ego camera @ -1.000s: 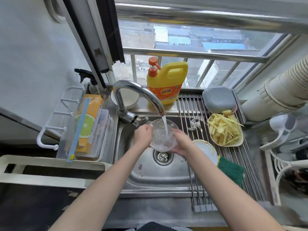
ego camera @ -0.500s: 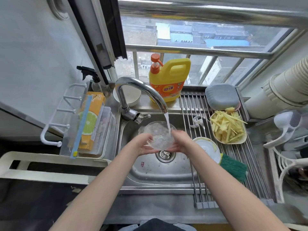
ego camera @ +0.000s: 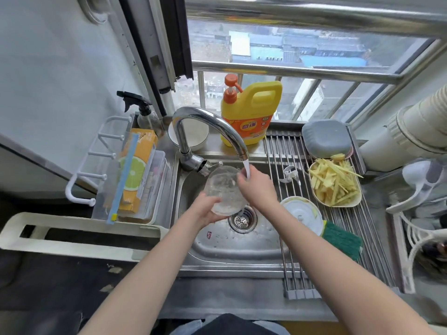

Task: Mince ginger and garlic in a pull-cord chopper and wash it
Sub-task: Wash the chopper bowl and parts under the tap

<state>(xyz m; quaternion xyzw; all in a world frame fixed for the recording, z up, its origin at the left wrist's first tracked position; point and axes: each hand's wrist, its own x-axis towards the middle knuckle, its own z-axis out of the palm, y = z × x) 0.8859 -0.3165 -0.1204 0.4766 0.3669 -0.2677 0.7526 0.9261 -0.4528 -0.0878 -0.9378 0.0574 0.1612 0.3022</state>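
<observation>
Head view:
- My left hand (ego camera: 205, 210) cups the clear chopper bowl (ego camera: 223, 189) from below at frame centre, fingers curled round its lower wall, over the sink (ego camera: 242, 240) basin.
- My right hand (ego camera: 257, 187) sits at the bowl's right rim, fingers bent over the edge and into the bowl; how the fingertips lie inside is hidden.
- Bowl is tilted, its mouth turned toward the upper right, just above the drain strainer (ego camera: 242, 220).
- Water stream (ego camera: 246, 168) runs from the faucet (ego camera: 205, 124) spout and lands on my right hand at the bowl's rim.
- Roll-up drying rack (ego camera: 287, 250) spans the sink's right part, right of centre.
- On the rack: chopper blade (ego camera: 289, 174) lying near the upper left of the rack, apart from the bowl.
- On the rack: white chopper lid (ego camera: 302, 215) just right of my right forearm, touching the green scouring pad (ego camera: 342, 239) at its lower right.
- On the rack: plate of ginger strips (ego camera: 335, 181), right of the blade; a grey lidded dish (ego camera: 326, 137) stands just above it.
- Yellow dish soap jug (ego camera: 251, 112) with orange pump stands on the ledge behind the faucet, upper centre.
- White bowl (ego camera: 193, 135) sits behind the faucet neck, left of the jug.
- Spray bottle (ego camera: 142, 112) with black trigger at the left, above an orange box (ego camera: 135, 170) with a lime picture in a clear bin.
- White hook rack (ego camera: 96, 160) on the wall, left of the bin.
</observation>
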